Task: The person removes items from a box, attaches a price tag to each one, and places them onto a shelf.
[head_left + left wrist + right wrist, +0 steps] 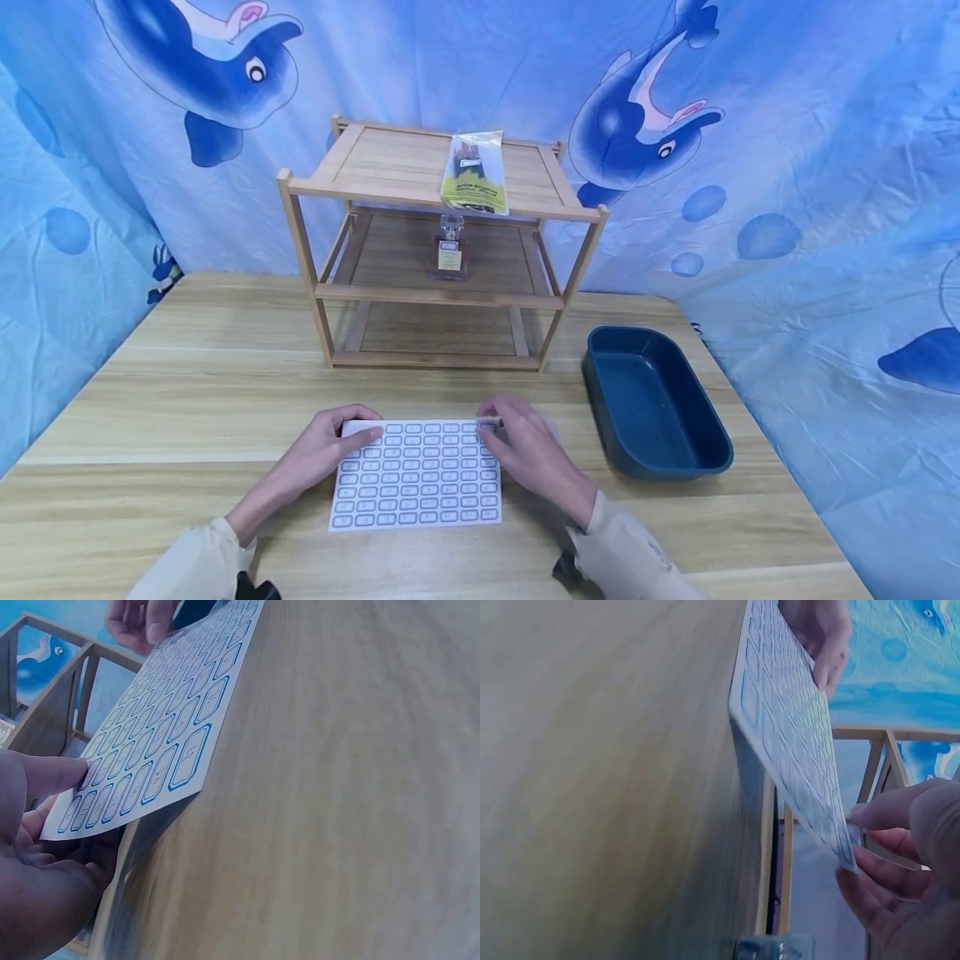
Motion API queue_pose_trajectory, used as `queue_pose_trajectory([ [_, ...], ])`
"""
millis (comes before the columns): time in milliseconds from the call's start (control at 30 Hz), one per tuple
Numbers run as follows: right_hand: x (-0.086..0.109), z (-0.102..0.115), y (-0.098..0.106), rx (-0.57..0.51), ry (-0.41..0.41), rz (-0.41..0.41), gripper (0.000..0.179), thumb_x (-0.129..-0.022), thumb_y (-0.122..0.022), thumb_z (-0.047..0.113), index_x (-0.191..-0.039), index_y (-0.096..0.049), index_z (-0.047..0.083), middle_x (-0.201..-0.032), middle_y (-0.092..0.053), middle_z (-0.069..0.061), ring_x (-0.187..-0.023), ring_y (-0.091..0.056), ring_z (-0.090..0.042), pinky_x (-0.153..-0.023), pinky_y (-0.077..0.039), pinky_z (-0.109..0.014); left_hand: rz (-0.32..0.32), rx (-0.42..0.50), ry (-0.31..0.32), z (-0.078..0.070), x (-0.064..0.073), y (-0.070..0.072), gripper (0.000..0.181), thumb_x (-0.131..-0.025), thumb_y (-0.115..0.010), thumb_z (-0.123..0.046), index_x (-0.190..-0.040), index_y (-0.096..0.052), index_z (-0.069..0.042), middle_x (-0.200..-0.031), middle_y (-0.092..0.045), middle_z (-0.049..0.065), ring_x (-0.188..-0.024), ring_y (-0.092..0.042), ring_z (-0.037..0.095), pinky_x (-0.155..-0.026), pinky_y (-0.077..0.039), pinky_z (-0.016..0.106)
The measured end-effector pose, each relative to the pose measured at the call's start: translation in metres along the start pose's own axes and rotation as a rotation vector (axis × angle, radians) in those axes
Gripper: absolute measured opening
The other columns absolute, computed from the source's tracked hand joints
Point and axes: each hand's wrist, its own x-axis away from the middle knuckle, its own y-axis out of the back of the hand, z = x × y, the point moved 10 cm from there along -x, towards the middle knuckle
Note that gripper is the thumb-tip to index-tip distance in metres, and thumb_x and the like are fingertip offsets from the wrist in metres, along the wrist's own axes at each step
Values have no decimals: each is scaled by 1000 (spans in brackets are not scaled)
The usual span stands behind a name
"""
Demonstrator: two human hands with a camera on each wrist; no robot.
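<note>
A white sticker sheet (417,475), printed with rows of blue-framed labels, is held tilted just above the table. At its far left corner my left hand (326,446) pinches it, thumb on top and fingers beneath, as the left wrist view also shows. My right hand (528,454) is at the far right corner, its fingers curled about the edge. In the right wrist view, the right hand (907,855) has fingertips on both sides of that corner. Whether a single label is lifted there is too small to tell.
A wooden shelf rack (438,360) stands behind the sheet. On its top lies a yellow-and-white packet (476,175); a perfume bottle (448,254) with a label stands on the middle shelf. To the right is a dark blue bin (652,408). Something clear (553,430) lies behind the right hand.
</note>
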Motion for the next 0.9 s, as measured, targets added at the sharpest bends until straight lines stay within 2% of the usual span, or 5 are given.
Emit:
queue_pose_trajectory([
  [300,-6,21,-2,87,56,-9,24,-95,-76,17,-115,-66,11,-119,-61,-3,-117,-56,-22,-94,-55,-38,8,37,-16,-4,0,-4,19,-99,-69,-12,-111,-68,2,-94,-70,7,-84,-64,20,-73,-51,26],
  [500,-10,44,-13,73,209,33,22,-96,-75,15,-116,-66,10,-118,-64,-3,-116,-59,-20,-105,-51,-38,8,33,9,-1,-1,-2,20,-99,-69,-14,-112,-68,1,-95,-70,8,-85,-65,22,-75,-52,27],
  [633,-14,56,-27,103,267,84,22,-97,-73,16,-118,-67,10,-116,-64,-2,-112,-61,-18,-103,-52,-34,18,28,8,0,-2,-2,21,-100,-68,-15,-113,-68,1,-96,-71,8,-86,-65,22,-75,-51,27],
  [733,-17,62,-38,139,277,114,22,-99,-72,19,-119,-67,11,-116,-64,-1,-111,-61,-17,-94,-55,-26,22,30,16,1,-1,-2,21,-100,-67,-15,-114,-68,1,-97,-71,8,-86,-66,22,-76,-51,27],
  [900,-25,71,-49,154,328,114,20,-100,-70,17,-119,-68,9,-114,-66,-2,-106,-62,-16,-90,-54,-22,26,42,16,1,0,-3,22,-100,-67,-15,-115,-68,1,-99,-71,7,-88,-65,21,-77,-51,27],
])
